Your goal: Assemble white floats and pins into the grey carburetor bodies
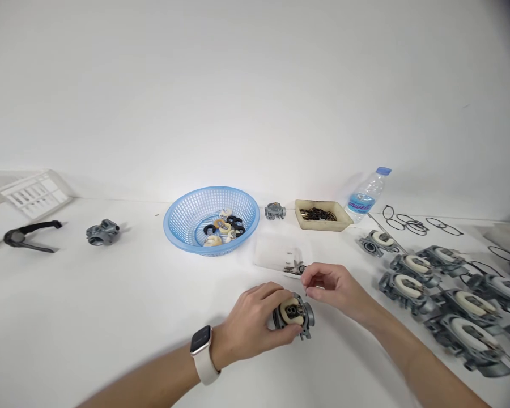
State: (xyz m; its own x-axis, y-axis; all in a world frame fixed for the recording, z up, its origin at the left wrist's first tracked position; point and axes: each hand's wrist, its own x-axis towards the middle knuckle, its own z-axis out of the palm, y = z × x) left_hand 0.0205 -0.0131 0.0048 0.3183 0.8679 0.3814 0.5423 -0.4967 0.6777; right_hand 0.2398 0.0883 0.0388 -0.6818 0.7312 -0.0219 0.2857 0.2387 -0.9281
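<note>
My left hand [257,317], with a watch on the wrist, is wrapped around a carburetor [308,318] on the white table. A cream ring-shaped float [285,313] sits in the carburetor's upward-facing side, and my left fingers cover part of it. My right hand [334,286] is just right of and above that carburetor, thumb and fingers pinched together. A tiny thin part, too small to make out well, shows at its fingertips. Behind my right hand lies a shallow white tray [272,255] holding small metal parts [295,267].
A blue basket [170,224] holds cream, black and orange floats. Behind are a lone carburetor [275,211], a tray [325,225] of black rings and a water bottle [368,195]. Several carburetors with floats [471,334] crowd the right; another carburetor [102,232] and black-handled pliers [32,235] lie left.
</note>
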